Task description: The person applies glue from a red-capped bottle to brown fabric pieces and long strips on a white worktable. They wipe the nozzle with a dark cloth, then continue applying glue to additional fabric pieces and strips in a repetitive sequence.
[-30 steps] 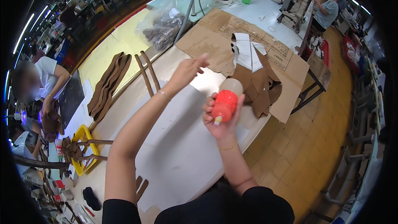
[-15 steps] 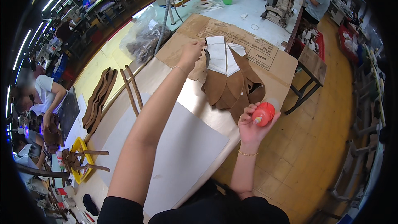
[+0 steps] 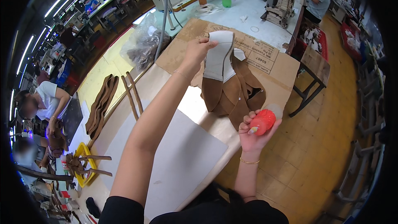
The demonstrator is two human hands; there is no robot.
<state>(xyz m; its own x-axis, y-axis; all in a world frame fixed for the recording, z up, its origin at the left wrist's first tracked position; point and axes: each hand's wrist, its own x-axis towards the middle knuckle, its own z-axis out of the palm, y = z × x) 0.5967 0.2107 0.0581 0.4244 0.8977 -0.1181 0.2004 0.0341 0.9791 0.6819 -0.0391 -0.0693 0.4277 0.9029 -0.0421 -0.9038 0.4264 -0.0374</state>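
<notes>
My left hand (image 3: pixel 198 54) pinches the edge of a brown leather piece with a white lining (image 3: pixel 217 60), its white side turned up. Below and beside it, more brown leather pieces (image 3: pixel 232 93) lie overlapped on a flattened cardboard sheet (image 3: pixel 275 84). A red squeeze bottle (image 3: pixel 264 121) with a pale nozzle rests in my right hand (image 3: pixel 253 139), fingers curled round it and the nozzle pointing down to the left. The bottle is just right of the leather pieces, over the table's edge.
Long brown strips (image 3: pixel 101 104) lie on the left of the table. A yellow basket (image 3: pixel 88 173) stands at the near left. A plastic bag (image 3: pixel 145 43) sits beside a grey pole. At the right is a wooden stool (image 3: pixel 314 64). Other people work at the left and far right.
My left hand has raised and turned the top lined piece, separating it a little from those beneath. The red bottle has tipped slightly, its nozzle now lower and further left.
</notes>
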